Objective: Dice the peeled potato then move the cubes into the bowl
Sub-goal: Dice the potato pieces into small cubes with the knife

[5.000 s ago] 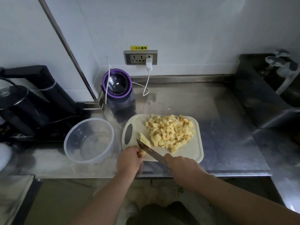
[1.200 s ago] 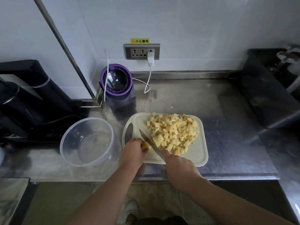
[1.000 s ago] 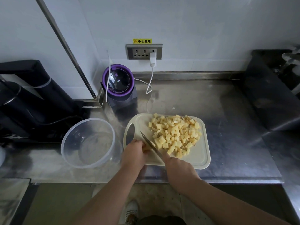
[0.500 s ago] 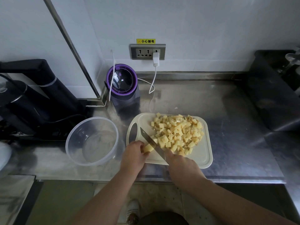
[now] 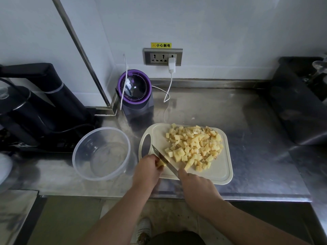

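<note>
Pale yellow potato cubes (image 5: 193,146) are lying heaped on the white cutting board (image 5: 219,172), a small uncut potato piece (image 5: 161,163) is sitting at its near-left edge, and the clear plastic bowl (image 5: 83,171) is standing upright just left.

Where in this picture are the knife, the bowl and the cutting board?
knife (image 5: 165,161): head view, middle of the blade.
bowl (image 5: 104,128): head view, far rim.
cutting board (image 5: 219,172): head view, bare patch near its right front corner.
</note>
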The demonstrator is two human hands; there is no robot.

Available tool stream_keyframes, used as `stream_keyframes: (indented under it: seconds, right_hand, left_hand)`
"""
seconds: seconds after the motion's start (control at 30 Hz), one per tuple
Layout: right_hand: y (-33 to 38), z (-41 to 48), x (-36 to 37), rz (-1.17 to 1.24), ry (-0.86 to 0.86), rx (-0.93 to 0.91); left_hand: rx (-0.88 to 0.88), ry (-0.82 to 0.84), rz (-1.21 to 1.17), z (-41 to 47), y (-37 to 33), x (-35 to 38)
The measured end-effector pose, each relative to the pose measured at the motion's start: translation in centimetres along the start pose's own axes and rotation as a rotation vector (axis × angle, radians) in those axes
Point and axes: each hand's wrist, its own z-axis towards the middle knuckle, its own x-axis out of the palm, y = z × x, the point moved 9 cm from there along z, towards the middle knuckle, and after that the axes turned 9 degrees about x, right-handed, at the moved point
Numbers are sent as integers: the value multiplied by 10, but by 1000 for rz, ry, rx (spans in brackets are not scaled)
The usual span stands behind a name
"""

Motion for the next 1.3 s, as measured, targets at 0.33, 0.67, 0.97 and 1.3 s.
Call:
stream_keyframes:
  seconds: [0.33,0.67,0.97,1.3]
  right_hand:
    - [-6,17,18,26,83,109]
    - [-39,22,-22,55,-63,115]
    - [-92,10,-70,108,-414,180]
    - [-162,-1,-83,1,-535,378]
  left_hand:
    - [16,27,41,-1,-1,2]
    - [33,-1,65,18,-13,1]
    - [47,-25,35,42,-29,2]
    - [233,20,78,43,-67,-6]
